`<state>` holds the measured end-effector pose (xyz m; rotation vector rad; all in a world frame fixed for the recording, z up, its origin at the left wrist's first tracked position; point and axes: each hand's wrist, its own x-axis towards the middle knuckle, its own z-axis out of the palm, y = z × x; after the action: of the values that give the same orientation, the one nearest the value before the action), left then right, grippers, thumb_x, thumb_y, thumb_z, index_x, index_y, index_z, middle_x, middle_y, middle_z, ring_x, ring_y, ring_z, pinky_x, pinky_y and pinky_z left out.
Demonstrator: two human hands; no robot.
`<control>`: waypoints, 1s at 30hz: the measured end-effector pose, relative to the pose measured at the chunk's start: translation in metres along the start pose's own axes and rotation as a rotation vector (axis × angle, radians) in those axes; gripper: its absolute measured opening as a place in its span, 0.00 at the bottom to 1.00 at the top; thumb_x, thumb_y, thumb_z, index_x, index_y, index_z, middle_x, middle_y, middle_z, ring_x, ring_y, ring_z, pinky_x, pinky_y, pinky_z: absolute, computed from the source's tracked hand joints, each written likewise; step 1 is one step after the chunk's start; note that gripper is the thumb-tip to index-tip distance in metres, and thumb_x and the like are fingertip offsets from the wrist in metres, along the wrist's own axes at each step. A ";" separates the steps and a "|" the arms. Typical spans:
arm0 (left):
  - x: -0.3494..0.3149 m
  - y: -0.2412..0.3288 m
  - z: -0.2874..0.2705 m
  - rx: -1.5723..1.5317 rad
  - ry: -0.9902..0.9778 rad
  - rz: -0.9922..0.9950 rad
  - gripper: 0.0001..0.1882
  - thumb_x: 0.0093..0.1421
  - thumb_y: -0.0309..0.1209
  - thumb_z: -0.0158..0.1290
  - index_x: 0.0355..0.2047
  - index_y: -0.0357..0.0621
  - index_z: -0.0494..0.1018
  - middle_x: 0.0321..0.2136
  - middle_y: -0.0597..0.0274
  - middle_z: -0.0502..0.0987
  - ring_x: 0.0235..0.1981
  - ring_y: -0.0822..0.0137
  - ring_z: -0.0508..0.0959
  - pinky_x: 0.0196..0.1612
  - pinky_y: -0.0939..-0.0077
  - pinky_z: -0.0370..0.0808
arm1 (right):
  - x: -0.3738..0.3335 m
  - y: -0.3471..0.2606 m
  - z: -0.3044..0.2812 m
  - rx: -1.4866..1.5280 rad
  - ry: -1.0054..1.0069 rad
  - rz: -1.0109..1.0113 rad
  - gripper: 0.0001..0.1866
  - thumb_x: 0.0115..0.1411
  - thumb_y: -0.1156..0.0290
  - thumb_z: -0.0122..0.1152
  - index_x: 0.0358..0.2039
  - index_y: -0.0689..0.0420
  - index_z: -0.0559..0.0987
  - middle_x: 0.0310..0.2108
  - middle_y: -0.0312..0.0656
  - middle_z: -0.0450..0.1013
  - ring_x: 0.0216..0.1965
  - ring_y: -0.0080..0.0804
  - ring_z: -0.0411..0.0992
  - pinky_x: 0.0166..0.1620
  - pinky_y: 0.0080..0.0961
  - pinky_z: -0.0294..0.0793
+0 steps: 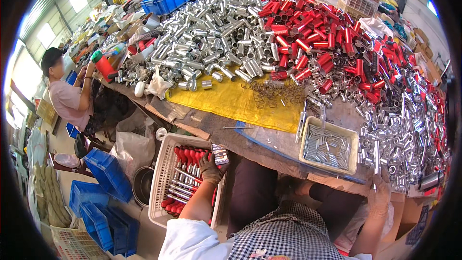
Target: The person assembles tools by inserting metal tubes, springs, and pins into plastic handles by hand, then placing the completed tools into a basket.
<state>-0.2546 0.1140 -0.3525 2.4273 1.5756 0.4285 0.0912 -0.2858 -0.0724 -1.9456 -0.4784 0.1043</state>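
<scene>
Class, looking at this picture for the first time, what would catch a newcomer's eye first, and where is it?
Probably the silver tubes heaped at top centre, with red tubes to their right. The bright yellow sheet just below may come next. Then the white crate of red-handled tools, lower left, with the left hand over it.

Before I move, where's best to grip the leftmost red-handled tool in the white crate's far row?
Probably its red handle, from above on the left: it is bulky and lies exposed in the open-topped white crate, while the left hand crowds the row's right end.
</scene>
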 end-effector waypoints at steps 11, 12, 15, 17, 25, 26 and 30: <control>-0.016 -0.018 0.019 -0.007 0.042 -0.070 0.51 0.39 0.68 0.58 0.52 0.38 0.68 0.55 0.44 0.62 0.56 0.44 0.61 0.60 0.50 0.56 | 0.021 0.021 0.011 0.343 -0.083 0.008 0.20 0.56 0.66 0.61 0.47 0.62 0.76 0.23 0.31 0.69 0.18 0.15 0.60 0.20 0.13 0.56; -0.016 -0.018 0.020 -0.007 0.041 -0.072 0.51 0.39 0.68 0.58 0.52 0.38 0.68 0.55 0.44 0.62 0.56 0.44 0.61 0.60 0.50 0.56 | 0.025 0.030 0.014 0.289 -0.041 0.041 0.21 0.55 0.68 0.63 0.48 0.63 0.75 0.23 0.31 0.70 0.18 0.14 0.59 0.19 0.13 0.54; -0.013 -0.010 0.014 -0.055 -0.038 -0.130 0.49 0.42 0.65 0.58 0.54 0.38 0.67 0.58 0.43 0.60 0.60 0.44 0.58 0.62 0.52 0.55 | 0.029 0.043 0.020 0.210 -0.019 0.092 0.23 0.54 0.70 0.65 0.49 0.64 0.74 0.27 0.31 0.71 0.21 0.14 0.62 0.22 0.11 0.57; -0.013 -0.010 0.012 -0.077 -0.029 -0.113 0.50 0.42 0.66 0.58 0.55 0.38 0.66 0.58 0.41 0.60 0.60 0.43 0.58 0.62 0.52 0.55 | 0.030 0.048 0.026 0.191 -0.042 0.110 0.24 0.54 0.70 0.66 0.50 0.63 0.73 0.31 0.31 0.72 0.25 0.15 0.65 0.25 0.10 0.61; -0.010 -0.011 0.017 -0.035 0.019 -0.028 0.52 0.41 0.68 0.57 0.57 0.40 0.64 0.56 0.40 0.62 0.56 0.41 0.61 0.58 0.47 0.56 | 0.029 0.062 0.033 0.282 -0.026 0.101 0.22 0.58 0.71 0.63 0.52 0.61 0.72 0.43 0.36 0.72 0.36 0.20 0.72 0.37 0.15 0.76; -0.009 -0.009 0.017 -0.022 0.021 -0.027 0.52 0.42 0.68 0.57 0.57 0.40 0.64 0.56 0.40 0.61 0.56 0.41 0.61 0.59 0.47 0.56 | 0.028 0.065 0.033 0.282 -0.024 0.103 0.22 0.58 0.71 0.63 0.52 0.61 0.72 0.43 0.36 0.72 0.36 0.20 0.72 0.37 0.15 0.76; -0.006 -0.011 0.022 -0.022 0.029 -0.035 0.51 0.42 0.68 0.57 0.57 0.41 0.65 0.57 0.40 0.61 0.57 0.41 0.61 0.59 0.48 0.56 | 0.029 0.068 0.031 0.170 -0.016 -0.010 0.21 0.59 0.71 0.62 0.52 0.62 0.72 0.43 0.36 0.73 0.34 0.19 0.70 0.35 0.14 0.73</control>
<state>-0.2582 0.1127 -0.3771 2.3834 1.6142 0.4742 0.1282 -0.2716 -0.1426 -1.7770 -0.4739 0.1496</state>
